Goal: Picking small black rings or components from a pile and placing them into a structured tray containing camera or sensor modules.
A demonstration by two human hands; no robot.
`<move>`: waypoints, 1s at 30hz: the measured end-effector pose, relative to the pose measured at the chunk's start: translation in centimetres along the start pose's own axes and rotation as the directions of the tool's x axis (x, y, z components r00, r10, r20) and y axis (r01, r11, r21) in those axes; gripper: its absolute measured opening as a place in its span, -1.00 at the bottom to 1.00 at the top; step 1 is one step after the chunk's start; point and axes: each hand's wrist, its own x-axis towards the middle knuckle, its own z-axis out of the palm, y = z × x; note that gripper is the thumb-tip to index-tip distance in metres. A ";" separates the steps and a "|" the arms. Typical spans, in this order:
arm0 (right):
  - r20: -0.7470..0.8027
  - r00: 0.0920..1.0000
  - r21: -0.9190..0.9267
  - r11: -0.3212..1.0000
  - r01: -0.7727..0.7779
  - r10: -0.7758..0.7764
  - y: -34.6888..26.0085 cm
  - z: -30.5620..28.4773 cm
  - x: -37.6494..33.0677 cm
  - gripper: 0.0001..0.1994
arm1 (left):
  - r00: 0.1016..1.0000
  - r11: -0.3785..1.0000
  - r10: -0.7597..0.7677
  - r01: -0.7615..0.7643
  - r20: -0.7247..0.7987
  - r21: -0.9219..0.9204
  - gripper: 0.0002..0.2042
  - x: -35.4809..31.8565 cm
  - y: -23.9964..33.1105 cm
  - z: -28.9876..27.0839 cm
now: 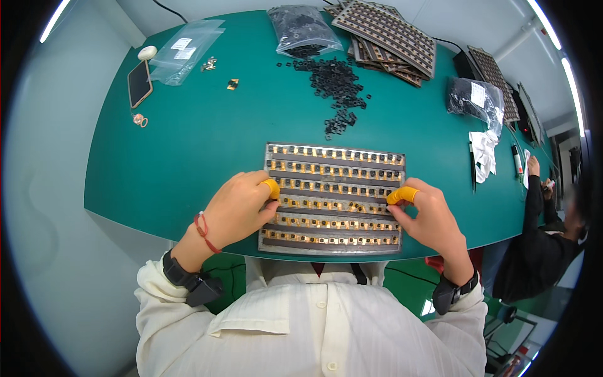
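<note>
Tray (pixel 333 214) lies flat, long axis left-to-right, hands (pixel 242 202) (pixel 428 215) at 2 ends.

From here I see a pale wall (pixel 50 157) left of the table (pixel 188 138), green floor (pixel 409 294) past its near edge, tube lights (pixel 545 24).

On our left, we see an open lane over the bare green table (pixel 182 151), running from the left hand (pixel 242 204) up to the phone (pixel 140 86), the clear bag (pixel 188 53) and a few small metal bits (pixel 210 63). Straight ahead, the heap of black parts (pixel 338 81) trails down almost to the tray (pixel 330 250), leaving us just a thin gap, with the full bag (pixel 303 28) and stacked boards (pixel 389 38) blocking the far side. Rightward, we have room past the right hand (pixel 430 210) until the white cloth (pixel 483 157) and tube (pixel 517 162).
</note>
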 end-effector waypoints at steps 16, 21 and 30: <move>-0.149 0.984 -0.154 0.985 0.079 -0.102 -0.3 3.4 -1.5 -0.85 | 0.999 0.957 -0.035 0.034 0.000 0.290 -0.58 -1.4 2.9 1.1; -0.015 0.999 -0.241 0.970 -0.043 0.041 -1.0 3.6 -2.4 -0.66 | 0.986 0.937 -0.020 -0.038 0.163 0.347 -0.57 0.7 3.4 0.1; 0.101 0.988 -0.242 0.967 -0.086 0.113 -1.7 2.7 -1.3 -0.56 | 0.929 0.929 -0.133 -0.005 0.347 0.369 -0.56 0.5 4.3 -0.4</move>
